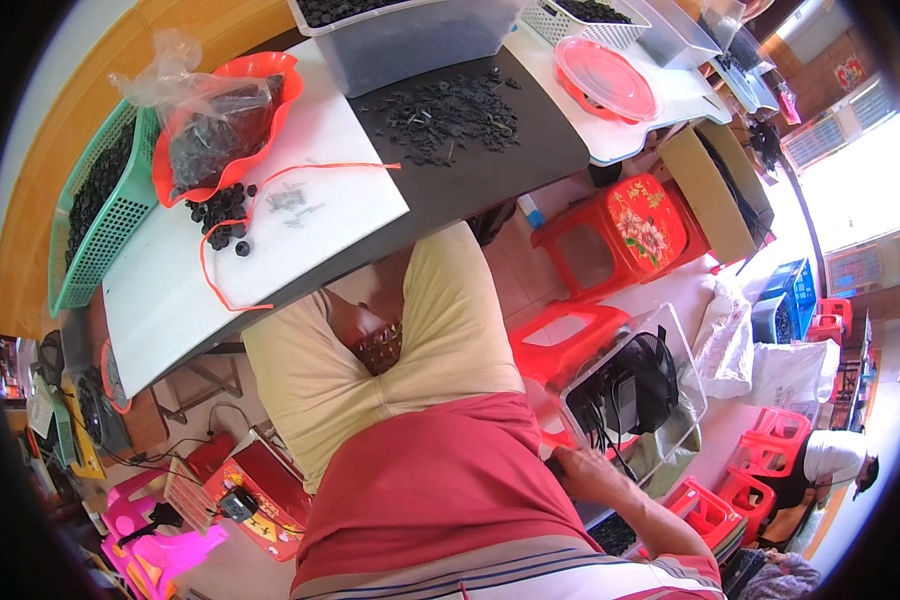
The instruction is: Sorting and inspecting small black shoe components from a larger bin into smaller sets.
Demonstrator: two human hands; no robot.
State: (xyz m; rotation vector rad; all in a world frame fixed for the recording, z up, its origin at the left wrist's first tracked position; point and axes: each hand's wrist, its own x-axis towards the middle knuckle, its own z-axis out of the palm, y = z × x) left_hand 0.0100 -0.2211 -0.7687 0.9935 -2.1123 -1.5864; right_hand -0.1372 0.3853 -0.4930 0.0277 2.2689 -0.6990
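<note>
My right hand (587, 474) is down beside my right hip, with its fingers curled. Something small and dark shows at its fingertips, but I cannot make out what it is. Close to that hand stands a clear plastic bin (692, 372) holding black cables and a black mesh piece (642, 375). My left hand does not show. On the dark tabletop ahead lies a spread of small black parts (452, 115). To their left, on a white board (345, 205), more black parts (220, 212) sit by a red scalloped dish (288, 85) with a filled plastic bag (225, 130) in it.
A green basket (100, 245) of black pieces stands far left, and a grey tub (410, 50) at the back. An orange-red cord (305, 167) crosses the board. Red stools (638, 225) and a cardboard box (705, 190) are to the right. Another person (835, 458) sits far right.
</note>
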